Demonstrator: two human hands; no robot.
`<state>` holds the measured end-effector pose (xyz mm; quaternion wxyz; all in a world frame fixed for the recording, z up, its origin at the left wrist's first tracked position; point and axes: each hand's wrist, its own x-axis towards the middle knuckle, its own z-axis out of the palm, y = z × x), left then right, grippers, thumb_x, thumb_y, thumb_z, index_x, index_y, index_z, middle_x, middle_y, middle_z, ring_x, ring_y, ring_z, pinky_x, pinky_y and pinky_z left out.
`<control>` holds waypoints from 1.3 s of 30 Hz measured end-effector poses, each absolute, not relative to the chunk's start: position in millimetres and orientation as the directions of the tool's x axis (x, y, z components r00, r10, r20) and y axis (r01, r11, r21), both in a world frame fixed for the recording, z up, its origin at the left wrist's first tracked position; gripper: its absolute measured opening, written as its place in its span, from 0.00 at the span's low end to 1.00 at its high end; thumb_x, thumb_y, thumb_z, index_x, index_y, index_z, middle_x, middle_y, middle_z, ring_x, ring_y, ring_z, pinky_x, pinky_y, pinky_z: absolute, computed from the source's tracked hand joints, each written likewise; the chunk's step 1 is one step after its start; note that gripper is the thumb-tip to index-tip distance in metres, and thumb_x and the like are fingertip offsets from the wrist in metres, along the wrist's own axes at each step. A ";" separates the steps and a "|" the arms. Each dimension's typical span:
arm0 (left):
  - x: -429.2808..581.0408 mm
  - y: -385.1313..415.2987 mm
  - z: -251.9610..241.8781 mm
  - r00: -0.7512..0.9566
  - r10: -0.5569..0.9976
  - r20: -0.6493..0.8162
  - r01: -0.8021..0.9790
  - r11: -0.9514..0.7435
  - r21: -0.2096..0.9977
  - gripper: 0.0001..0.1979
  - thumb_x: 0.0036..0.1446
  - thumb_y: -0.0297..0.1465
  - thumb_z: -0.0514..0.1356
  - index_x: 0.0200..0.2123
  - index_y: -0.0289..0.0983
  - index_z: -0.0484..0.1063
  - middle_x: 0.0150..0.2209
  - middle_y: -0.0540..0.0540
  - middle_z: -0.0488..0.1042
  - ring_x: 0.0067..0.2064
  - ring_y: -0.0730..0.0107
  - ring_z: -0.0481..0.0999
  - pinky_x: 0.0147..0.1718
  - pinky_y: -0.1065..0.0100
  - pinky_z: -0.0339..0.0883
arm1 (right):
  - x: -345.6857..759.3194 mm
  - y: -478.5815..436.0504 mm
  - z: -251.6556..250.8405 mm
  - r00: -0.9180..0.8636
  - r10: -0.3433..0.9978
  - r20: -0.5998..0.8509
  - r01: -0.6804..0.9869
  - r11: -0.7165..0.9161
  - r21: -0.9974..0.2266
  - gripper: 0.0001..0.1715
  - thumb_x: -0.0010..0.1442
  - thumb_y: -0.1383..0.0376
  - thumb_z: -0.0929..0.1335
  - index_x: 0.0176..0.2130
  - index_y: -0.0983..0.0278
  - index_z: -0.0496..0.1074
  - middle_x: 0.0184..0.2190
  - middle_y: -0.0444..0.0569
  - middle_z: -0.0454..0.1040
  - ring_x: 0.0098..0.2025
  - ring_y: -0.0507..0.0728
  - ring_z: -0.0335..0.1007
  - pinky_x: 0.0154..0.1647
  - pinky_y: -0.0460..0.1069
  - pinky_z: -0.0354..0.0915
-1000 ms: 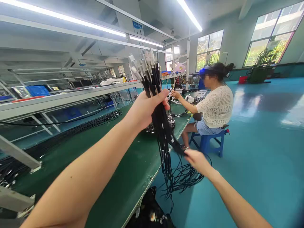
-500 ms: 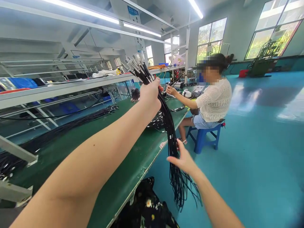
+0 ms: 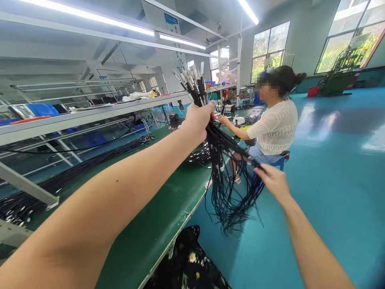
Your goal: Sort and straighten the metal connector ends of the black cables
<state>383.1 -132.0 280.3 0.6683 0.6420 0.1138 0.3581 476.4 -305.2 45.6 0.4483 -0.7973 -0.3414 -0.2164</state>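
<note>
From where I stand, the bundle of thin black cables with silvery plug ends [image 3: 218,140] is in the air beside the long green worktop [image 3: 168,192], its loops hanging beyond the edge, above the glossy blue floor [image 3: 325,192]. I judge each cable light and very flexible, but many together may be somewhat heavy, smooth and easy to tangle. The plugs look the more delicate part, so the good place to hold is just below them. There the left hand [image 3: 198,116] is closed firmly around the bundle, plugs pointing up. The right hand [image 3: 275,180] is nearly closed, pinching some strands stretched toward the right; how many, I cannot tell.
</note>
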 end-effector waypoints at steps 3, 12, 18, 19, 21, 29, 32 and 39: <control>388.5 -142.1 286.2 0.700 0.618 0.357 -0.368 -0.116 0.923 0.11 0.52 0.25 0.57 0.21 0.38 0.59 0.14 0.54 0.57 0.19 0.75 0.59 0.22 0.70 0.54 | 472.8 -308.8 50.3 0.704 0.402 0.586 0.710 -0.377 -0.595 0.27 0.55 0.47 0.59 0.28 0.65 0.73 0.23 0.49 0.73 0.27 0.59 0.67 0.26 0.49 0.61; 392.3 -143.6 294.2 0.701 0.612 0.366 -0.412 -0.071 0.909 0.09 0.53 0.25 0.56 0.24 0.37 0.58 0.16 0.54 0.58 0.20 0.77 0.61 0.24 0.71 0.57 | 469.5 -305.5 35.3 0.686 0.520 0.508 0.442 0.257 -0.860 0.30 0.59 0.50 0.58 0.57 0.59 0.56 0.55 0.53 0.61 0.54 0.59 0.60 0.48 0.54 0.61; 377.2 -161.3 293.1 0.809 0.437 0.393 -0.387 -0.106 0.916 0.07 0.52 0.26 0.57 0.24 0.36 0.61 0.18 0.53 0.58 0.21 0.76 0.63 0.24 0.70 0.58 | 454.7 -259.5 26.2 0.486 0.741 0.464 0.626 0.075 -0.776 0.20 0.49 0.51 0.68 0.34 0.64 0.73 0.27 0.46 0.74 0.29 0.56 0.69 0.30 0.49 0.66; 372.3 -160.2 292.9 0.824 0.408 0.393 -0.380 -0.117 0.918 0.08 0.51 0.26 0.58 0.24 0.35 0.61 0.18 0.53 0.58 0.21 0.76 0.63 0.24 0.71 0.58 | 461.6 -262.1 31.6 0.516 0.712 0.476 0.632 0.058 -0.773 0.19 0.47 0.52 0.69 0.31 0.65 0.73 0.25 0.45 0.73 0.28 0.56 0.68 0.29 0.49 0.66; 362.8 -154.3 293.7 0.845 0.352 0.404 -0.380 -0.138 0.915 0.08 0.51 0.27 0.58 0.24 0.35 0.62 0.19 0.52 0.59 0.22 0.76 0.65 0.24 0.72 0.59 | 480.1 -273.5 45.1 0.612 0.596 0.519 0.644 0.006 -0.765 0.20 0.52 0.51 0.65 0.32 0.66 0.71 0.27 0.48 0.72 0.31 0.58 0.67 0.33 0.52 0.64; 353.7 -125.6 300.7 0.846 0.322 0.426 -0.374 -0.212 0.903 0.08 0.52 0.26 0.56 0.23 0.34 0.62 0.17 0.54 0.60 0.21 0.79 0.66 0.24 0.73 0.61 | 483.4 -294.5 55.5 0.627 0.503 0.595 0.764 -0.245 -0.597 0.15 0.51 0.53 0.66 0.30 0.62 0.72 0.26 0.46 0.73 0.28 0.56 0.67 0.29 0.48 0.62; 360.3 -122.6 296.2 0.837 0.311 0.450 -0.399 -0.217 0.891 0.10 0.54 0.26 0.55 0.22 0.35 0.60 0.15 0.55 0.59 0.19 0.81 0.64 0.23 0.74 0.62 | 476.2 -302.2 48.9 0.718 0.453 0.529 0.686 -0.332 -0.647 0.19 0.54 0.53 0.62 0.32 0.65 0.72 0.27 0.49 0.74 0.29 0.57 0.68 0.28 0.49 0.62; 357.5 -135.2 284.9 0.927 0.158 0.341 -0.343 -0.016 0.939 0.10 0.51 0.28 0.60 0.21 0.34 0.61 0.18 0.53 0.60 0.21 0.77 0.67 0.27 0.67 0.67 | 448.1 -295.2 76.7 0.383 0.868 0.317 0.502 0.093 -0.860 0.43 0.47 0.45 0.67 0.57 0.58 0.57 0.57 0.52 0.59 0.56 0.62 0.57 0.50 0.54 0.60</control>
